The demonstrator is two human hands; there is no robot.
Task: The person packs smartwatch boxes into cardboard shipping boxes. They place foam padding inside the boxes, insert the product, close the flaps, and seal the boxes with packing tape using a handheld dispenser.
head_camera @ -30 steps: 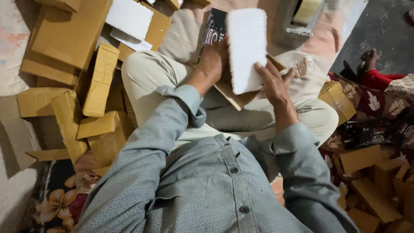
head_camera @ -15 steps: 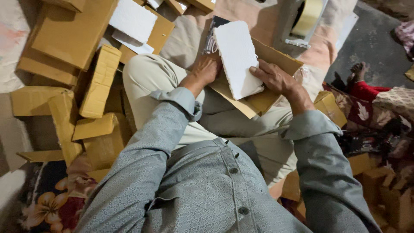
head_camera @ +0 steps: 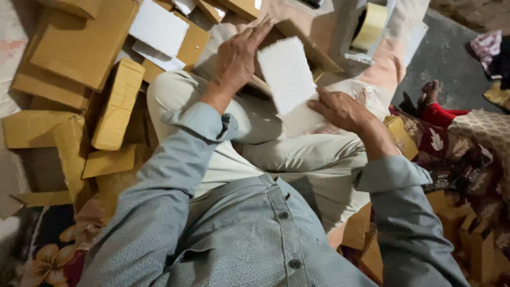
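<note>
The left hand (head_camera: 236, 58) has flattened, fingers wide, against the box (head_camera: 297, 40); right hand (head_camera: 340, 109) fingers pinch the foam sheet (head_camera: 287, 74).

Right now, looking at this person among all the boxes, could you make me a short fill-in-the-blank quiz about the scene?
1. Both hands touch a flat foam sheet whose colour is ____.
2. The left hand lies flat on an open box made of ____.
3. The right hand touches the sheet's ____ edge.
4. The tape roll lies nearer the ____ hand.

Missing words: white; cardboard; lower; right
</note>
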